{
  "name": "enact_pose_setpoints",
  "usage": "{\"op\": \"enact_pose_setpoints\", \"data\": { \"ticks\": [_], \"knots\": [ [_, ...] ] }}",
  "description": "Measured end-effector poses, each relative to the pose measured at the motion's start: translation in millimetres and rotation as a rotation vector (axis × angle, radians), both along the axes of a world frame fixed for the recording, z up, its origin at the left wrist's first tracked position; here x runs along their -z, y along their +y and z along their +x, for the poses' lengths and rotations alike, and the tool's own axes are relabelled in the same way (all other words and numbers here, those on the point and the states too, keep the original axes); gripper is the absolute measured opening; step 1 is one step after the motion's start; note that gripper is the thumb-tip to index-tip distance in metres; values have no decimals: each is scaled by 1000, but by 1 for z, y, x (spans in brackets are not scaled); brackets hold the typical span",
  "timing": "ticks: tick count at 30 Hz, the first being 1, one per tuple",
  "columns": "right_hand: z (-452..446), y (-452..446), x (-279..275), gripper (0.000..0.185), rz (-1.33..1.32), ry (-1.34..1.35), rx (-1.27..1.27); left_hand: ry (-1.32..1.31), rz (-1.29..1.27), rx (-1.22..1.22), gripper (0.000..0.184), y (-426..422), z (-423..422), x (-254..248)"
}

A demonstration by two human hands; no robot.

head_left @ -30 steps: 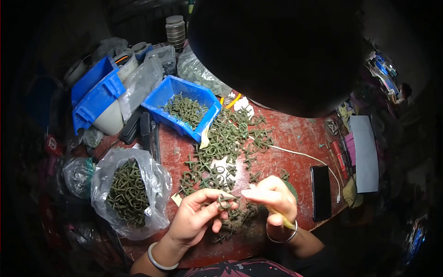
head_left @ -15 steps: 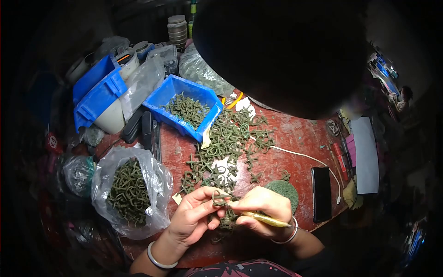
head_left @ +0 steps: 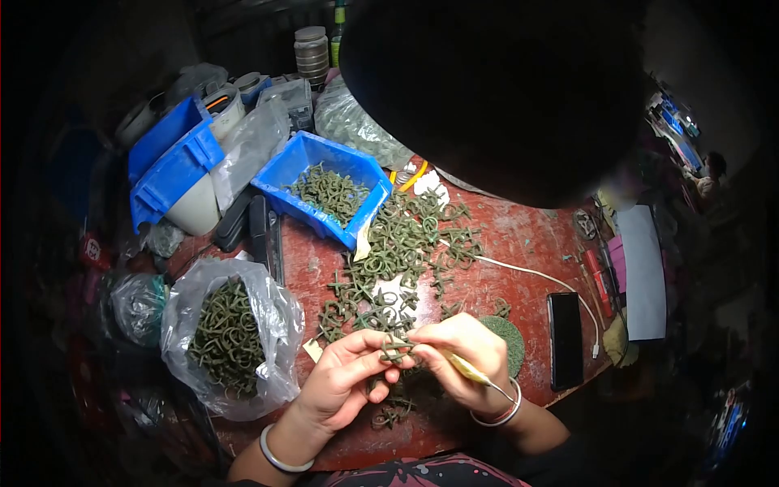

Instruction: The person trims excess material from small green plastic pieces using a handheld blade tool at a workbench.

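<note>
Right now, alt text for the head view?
Left hand holds a green piece, right hand a yellow tool, close together over a red table. More pieces lie loose, in a blue bin and in a bag; phone at right.

Gap beside phone (head_left: 565,341); cable (head_left: 531,270) beyond.

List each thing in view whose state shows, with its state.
Small green ring-shaped piece, held in left hand
Yellow-handled tool, held in right hand
Blue plastic bin, upright, partly filled
Clear plastic bag, open, pieces inside
Black rectangular phone, flat, screen dark
Clear ribbed jar, lid on
Thin white cable, near end unplugged
</note>
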State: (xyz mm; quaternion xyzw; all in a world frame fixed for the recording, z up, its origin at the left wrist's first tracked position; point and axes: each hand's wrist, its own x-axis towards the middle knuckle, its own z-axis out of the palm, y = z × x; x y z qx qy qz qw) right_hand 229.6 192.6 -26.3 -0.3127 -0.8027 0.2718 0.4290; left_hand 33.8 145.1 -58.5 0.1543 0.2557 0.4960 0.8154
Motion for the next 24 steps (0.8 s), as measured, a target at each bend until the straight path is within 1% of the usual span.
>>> {"op": "enact_pose_setpoints", "data": {
  "ticks": [3,7,8,10,12,13,16,17,19,20,21,22,24],
  "knots": [
    [-1,-1,4,15,-24,4,-11,103,76,3,16,0,1,0],
    [-3,-3,5,11,2,-30,2,161,70,-1,15,0,2,-3],
    [-2,-3,3,11,2,-30,3,169,55,20,18,0,1,-2],
    [-1,-2,-2,11,-86,-45,-15,178,39,41,20,0,3,-3],
    [0,-2,0,11,-84,-48,12,308,96,-42,32,1,8,-12],
    [0,-2,1,11,-82,-52,38,289,135,-31,42,3,8,-20],
    [0,-3,-1,11,-45,-112,-13,327,157,-38,43,4,10,-28],
    [0,-3,-1,11,-45,-112,-13,327,157,-38,43,4,10,-25],
    [0,-3,-1,10,-47,-121,-37,421,189,13,40,5,7,-15],
    [0,-2,-1,10,-48,-125,-50,422,188,12,40,5,4,-14],
    [2,0,1,8,-63,-8,-43,249,116,-1,37,5,0,-14],
    [5,1,0,8,-105,29,78,76,43,-12,35,6,-3,-14],
    [4,3,3,8,-326,182,330,22,64,0,34,7,-6,-16]
  ]
}}
